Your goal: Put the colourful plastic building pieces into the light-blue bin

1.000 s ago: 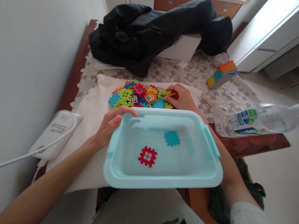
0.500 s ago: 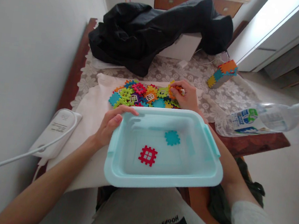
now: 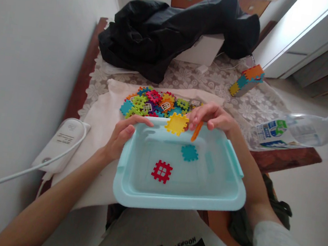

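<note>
Left hand (image 3: pixel 122 136): grip clamped on the far left corner of a pale aqua, rectangular plastic tray (image 3: pixel 171 206), with the index finger along the rim. On the tray floor: a red, square, notched plastic piece with a window lattice (image 3: pixel 162 172), near left, and a turquoise, square, notched plastic piece (image 3: pixel 189 153), farther back and to the right, well apart.

Right hand (image 3: pixel 209 118): poised over the far rim of the tray. Just beside the fingertips, above the tray: a yellow, square, notched plastic piece (image 3: pixel 177 124), tilted. Between fingers and thumb: an orange, notched plastic piece (image 3: pixel 197 131), seen edge-on. State of right grip: cannot tell whether holding or releasing either piece.

Directly beyond the tray, on a cream fabric sheet (image 3: pixel 97 130): a multicoloured pile of notched plastic pieces (image 3: pixel 156 104). Beneath the sheet: a brown wooden surface (image 3: pixel 91 56) with a floral lace cover (image 3: pixel 187 76).
</note>
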Demonstrator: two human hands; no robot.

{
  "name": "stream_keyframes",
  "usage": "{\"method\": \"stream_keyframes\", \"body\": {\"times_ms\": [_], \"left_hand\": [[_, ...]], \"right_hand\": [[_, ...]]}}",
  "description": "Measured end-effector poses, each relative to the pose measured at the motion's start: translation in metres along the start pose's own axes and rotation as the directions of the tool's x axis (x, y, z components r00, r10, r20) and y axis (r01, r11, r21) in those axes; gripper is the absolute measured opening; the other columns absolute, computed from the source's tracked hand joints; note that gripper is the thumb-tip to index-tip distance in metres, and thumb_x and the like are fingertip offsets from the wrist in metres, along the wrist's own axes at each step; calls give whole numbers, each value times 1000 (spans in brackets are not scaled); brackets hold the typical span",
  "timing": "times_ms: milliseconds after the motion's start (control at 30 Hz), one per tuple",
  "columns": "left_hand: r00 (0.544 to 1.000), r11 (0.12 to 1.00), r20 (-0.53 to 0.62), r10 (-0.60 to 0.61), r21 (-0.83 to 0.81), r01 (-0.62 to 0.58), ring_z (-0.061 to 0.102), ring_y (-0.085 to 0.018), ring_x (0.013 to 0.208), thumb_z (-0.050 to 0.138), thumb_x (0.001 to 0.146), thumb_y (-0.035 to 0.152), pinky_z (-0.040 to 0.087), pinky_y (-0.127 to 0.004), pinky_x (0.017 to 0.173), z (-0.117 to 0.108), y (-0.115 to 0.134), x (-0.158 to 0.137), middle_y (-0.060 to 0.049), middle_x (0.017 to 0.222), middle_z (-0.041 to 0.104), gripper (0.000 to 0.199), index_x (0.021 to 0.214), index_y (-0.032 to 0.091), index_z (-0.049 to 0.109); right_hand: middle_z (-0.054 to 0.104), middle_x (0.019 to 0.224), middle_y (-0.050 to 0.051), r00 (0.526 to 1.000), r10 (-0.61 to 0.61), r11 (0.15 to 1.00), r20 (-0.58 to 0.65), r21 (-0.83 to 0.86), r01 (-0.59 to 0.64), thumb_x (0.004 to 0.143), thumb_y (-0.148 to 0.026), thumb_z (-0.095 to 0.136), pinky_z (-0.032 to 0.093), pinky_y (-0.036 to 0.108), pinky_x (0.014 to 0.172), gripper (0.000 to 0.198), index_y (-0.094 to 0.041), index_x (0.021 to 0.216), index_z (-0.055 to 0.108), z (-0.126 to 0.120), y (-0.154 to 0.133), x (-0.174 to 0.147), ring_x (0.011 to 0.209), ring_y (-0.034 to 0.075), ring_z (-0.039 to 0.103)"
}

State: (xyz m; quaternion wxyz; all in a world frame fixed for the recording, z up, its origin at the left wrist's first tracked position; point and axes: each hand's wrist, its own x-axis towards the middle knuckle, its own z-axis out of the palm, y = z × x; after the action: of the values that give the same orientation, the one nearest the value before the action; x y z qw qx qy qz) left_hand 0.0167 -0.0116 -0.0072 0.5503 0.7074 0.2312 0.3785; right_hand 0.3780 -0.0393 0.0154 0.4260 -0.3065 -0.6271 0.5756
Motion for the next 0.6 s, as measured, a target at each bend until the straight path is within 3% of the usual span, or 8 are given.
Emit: {"method": "stream_keyframes", "body": {"times_ms": [67, 100, 200, 267, 333, 400, 500, 600], "left_hand": [[1000, 1000, 7, 7, 0, -7, 67, -21, 76, 58, 110, 72, 50, -31, 65, 0, 0, -1, -10, 102, 82, 60, 117, 19, 86], [1000, 1000, 5, 4, 3, -4, 66, -21, 76, 58, 110, 72, 50, -31, 65, 0, 1, -1, -10, 102, 82, 60, 117, 19, 86], [1000, 1000, -10, -21, -2, 21, 68, -22, 82, 59, 109, 74, 50, -31, 66, 1, 3, -1, -11, 108, 83, 61, 116, 19, 85], [1000, 1000, -14, -27, -10, 27, 70, -23, 85, 60, 109, 74, 52, -31, 68, 1, 3, -1, -11, 112, 84, 61, 116, 19, 85], [1000, 1000, -12, -26, 2, 26, 71, -24, 88, 59, 108, 74, 53, -32, 70, 0, 2, -1, -12, 113, 84, 61, 115, 19, 85], [1000, 999, -14, -27, 24, 28, 71, -25, 88, 59, 108, 76, 55, -33, 71, -1, 0, -1, -12, 112, 84, 62, 115, 19, 86], [999, 999, -20, -34, 23, 34, 71, -25, 88, 59, 108, 75, 57, -33, 72, -1, -2, -2, -12, 111, 84, 62, 116, 20, 86], [999, 999, -13, -45, -13, 44, 72, -25, 89, 59, 109, 72, 58, -32, 72, -1, -3, -3, -12, 114, 83, 59, 118, 20, 86]], "right_hand": [[73, 69, 7, 994, -23, 999, 104, 44, 18, 69, -79, 101, 67, 59, 97, 57, -25, 73, 80, 0, 3, 1, 83, 34, 81], [70, 64, 5, 992, -79, 993, 94, 91, 70, 72, -81, 98, 66, 60, 100, 58, -27, 70, 79, 0, 6, 3, 79, 33, 81], [61, 55, -2, 970, -230, 950, -75, 200, 240, 88, -83, 84, 69, 56, 99, 58, -28, 72, 77, 4, 14, 9, 60, 23, 71], [61, 59, -3, 940, -223, 949, -258, 162, 269, 94, -81, 81, 70, 49, 95, 55, -28, 79, 77, 6, 17, 13, 60, 21, 68], [72, 73, 0, 892, -194, 977, -409, -2, 211, 96, -79, 81, 69, 43, 96, 51, -28, 90, 80, 5, 20, 17, 74, 21, 74], [84, 105, 5, 871, -196, 959, -451, -274, 74, 97, -76, 82, 66, 44, 108, 50, -29, 113, 86, 1, 28, 19, 103, 25, 80], [74, 159, 11, 929, -180, 754, -322, -652, -79, 98, -68, 83, 51, 54, 132, 67, -29, 152, 78, -6, 49, 21, 149, 35, 68], [70, 166, 14, 973, -122, 579, -193, -811, -88, 99, -60, 82, 45, 58, 137, 66, -26, 155, 77, -11, 70, 24, 157, 39, 63]]}}
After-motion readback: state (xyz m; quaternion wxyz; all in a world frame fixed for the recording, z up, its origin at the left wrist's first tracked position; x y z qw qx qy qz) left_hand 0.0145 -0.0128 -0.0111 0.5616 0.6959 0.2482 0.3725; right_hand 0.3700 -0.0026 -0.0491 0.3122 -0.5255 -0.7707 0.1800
